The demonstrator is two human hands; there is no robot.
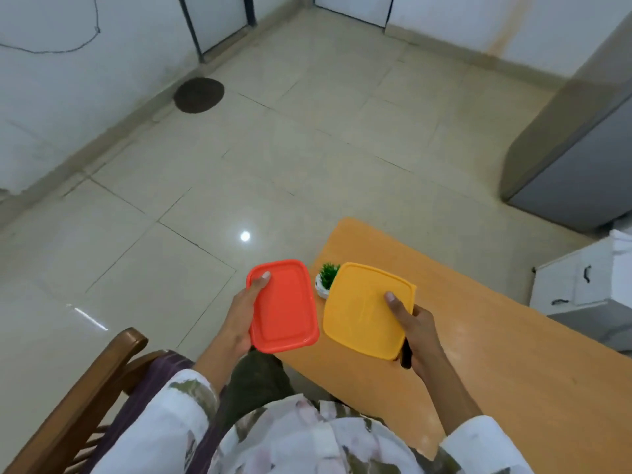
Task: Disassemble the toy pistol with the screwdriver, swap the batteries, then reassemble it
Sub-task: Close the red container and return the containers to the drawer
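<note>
My left hand (244,314) holds a red-orange lidded plastic box (284,307) by its left edge, thumb on the lid, just off the near left corner of the orange table (496,354). My right hand (415,331) grips a yellow lidded plastic box (366,311) over the table, thumb on top. A dark slim object (406,355) sticks out under that hand, pressed against the box; I cannot tell what it is. No toy pistol or batteries show; whatever the boxes contain is hidden.
A small green plant in a white pot (326,280) stands on the table between the two boxes. A wooden chair (102,378) is at my left. A white cabinet (581,285) and a grey cupboard (574,159) stand to the right. Tiled floor lies ahead.
</note>
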